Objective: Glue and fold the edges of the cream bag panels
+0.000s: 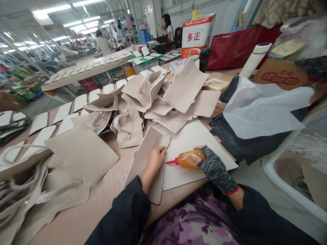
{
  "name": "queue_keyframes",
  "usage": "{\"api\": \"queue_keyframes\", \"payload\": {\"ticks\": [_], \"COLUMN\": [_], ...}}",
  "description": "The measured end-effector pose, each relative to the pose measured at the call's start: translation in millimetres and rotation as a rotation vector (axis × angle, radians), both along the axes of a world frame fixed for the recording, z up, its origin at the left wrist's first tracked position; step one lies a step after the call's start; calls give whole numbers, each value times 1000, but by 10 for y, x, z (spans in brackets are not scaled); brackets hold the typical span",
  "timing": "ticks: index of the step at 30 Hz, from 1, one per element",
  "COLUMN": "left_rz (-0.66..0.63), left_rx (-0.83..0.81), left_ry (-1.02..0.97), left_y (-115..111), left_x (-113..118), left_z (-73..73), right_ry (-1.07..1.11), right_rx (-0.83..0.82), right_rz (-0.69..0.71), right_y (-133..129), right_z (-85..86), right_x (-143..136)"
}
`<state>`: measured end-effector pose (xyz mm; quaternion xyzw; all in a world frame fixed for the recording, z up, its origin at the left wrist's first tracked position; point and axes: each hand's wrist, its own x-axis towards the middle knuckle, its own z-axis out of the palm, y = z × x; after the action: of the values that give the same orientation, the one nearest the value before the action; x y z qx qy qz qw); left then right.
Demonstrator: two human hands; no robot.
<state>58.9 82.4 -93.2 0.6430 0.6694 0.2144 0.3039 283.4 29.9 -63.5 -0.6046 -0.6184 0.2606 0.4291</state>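
Beige bags (53,200) with wrapped handles lie well to the left of our left hand (154,160), and a loose flat piece (83,153) rests between them and that hand. Under our left hand we have a beige panel (145,156), notched along one side. Our left fingers are drawn in together at its right edge; we cannot tell whether they pinch it or only press. Just right of them, the red nozzle (172,162) of an amber bottle (190,159) points at that edge, but we cannot tell if it touches. Our right hand (217,168), in a grey fingerless glove, wraps round the bottle above a pale board (196,136).

We judge this to be a moment of lining up nozzle and edge; any move from here calls for a still panel and a light, even squeeze.

Around the hands, the table (107,177) carries white pieces (62,112) to the far left, a heap of bags (143,88) beyond both hands, and black sheets (242,146) under a white sheet (263,105) to the right, near a white tub (293,194). Farther off, under tube lights (52,9), we see another table (84,75), two people (102,44), a tin (195,27) and a red bag (230,47).
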Motion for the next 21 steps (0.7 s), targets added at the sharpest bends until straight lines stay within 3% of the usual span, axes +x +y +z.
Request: {"api": "queue_keyframes", "payload": {"ticks": [21], "left_rz": [-5], "left_rx": [0], "left_ry": [1], "left_y": [-13], "left_x": [19], "left_z": [27], "right_ry": [135], "right_rx": [-201], "right_rz": [96], "right_y": [-359], "right_z": [141], "right_x": [-89]}}
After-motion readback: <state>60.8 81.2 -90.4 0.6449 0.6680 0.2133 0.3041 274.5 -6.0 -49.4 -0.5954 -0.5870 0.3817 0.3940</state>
